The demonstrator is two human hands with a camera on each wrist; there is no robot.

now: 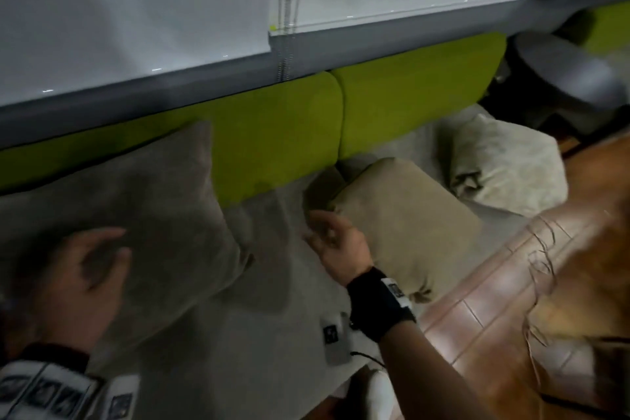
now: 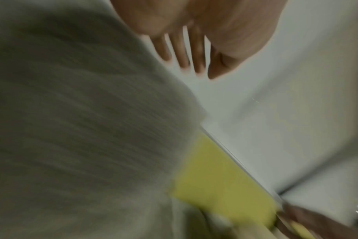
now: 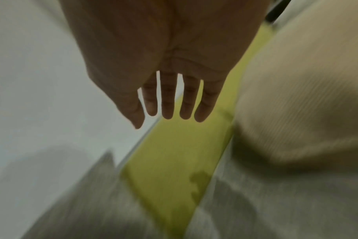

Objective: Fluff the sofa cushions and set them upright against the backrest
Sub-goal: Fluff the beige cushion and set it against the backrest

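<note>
Grey ribbed cushion (image 1: 136, 201) leans on the green backrest (image 1: 272, 133); both hands, left hand (image 1: 81, 269) and right hand (image 1: 337, 242), spread, empty.

Head view looking down from above the sofa seat's front edge toward the green backrest (image 1: 279, 133), both wrist views close, facing the same backrest (image 3: 174, 153).

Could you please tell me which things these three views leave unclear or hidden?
- Head view: whether the left hand touches the grey cushion; motion blur hides it.
- Head view: the patterned cushion is too blurred to read its print.
- Left wrist view: the grey cushion's surface is smeared.
- Right wrist view: the right hand blocks part of the green backrest.
</note>
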